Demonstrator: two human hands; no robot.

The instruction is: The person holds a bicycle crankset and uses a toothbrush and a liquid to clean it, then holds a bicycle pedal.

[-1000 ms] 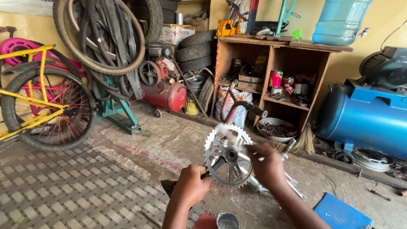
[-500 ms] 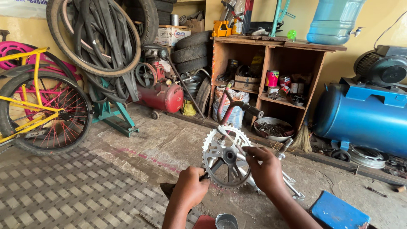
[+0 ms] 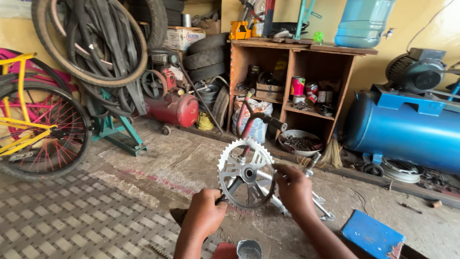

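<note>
**Up close, a chainring held between two hands**

Right now the person sits low on the workshop floor and holds a silver toothed chainring [image 3: 246, 173] upright in front of them, near the middle of the scene. The left hand [image 3: 205, 214] is clenched around something dark at the ring's lower left edge; it looks like a crank arm or a tool handle, but the fist hides most of it. The right hand [image 3: 293, 188] grasps the right rim of the ring, fingers curled over the teeth, steadying it.

By my reading, the step in hand is fitting or checking the crank assembly: the ring is lifted clear of the floor and turned face-on to the person. Whatever follows calls for a firm hold on the right side, so the ring cannot spin while the left hand works at it, and for keeping fingers off the teeth.

A small metal cup [image 3: 249, 249] stands just below the hands, and a blue block [image 3: 373, 236] lies near on the right. Behind the ring a red bicycle frame [image 3: 249, 120] leans, close to a metal bowl of parts [image 3: 299, 142] by the wooden shelf [image 3: 297, 72]. Far right sits a blue compressor tank [image 3: 407, 134]; on the left, a yellow bicycle [image 3: 33, 129] and hanging tyres [image 3: 91, 43].
</note>
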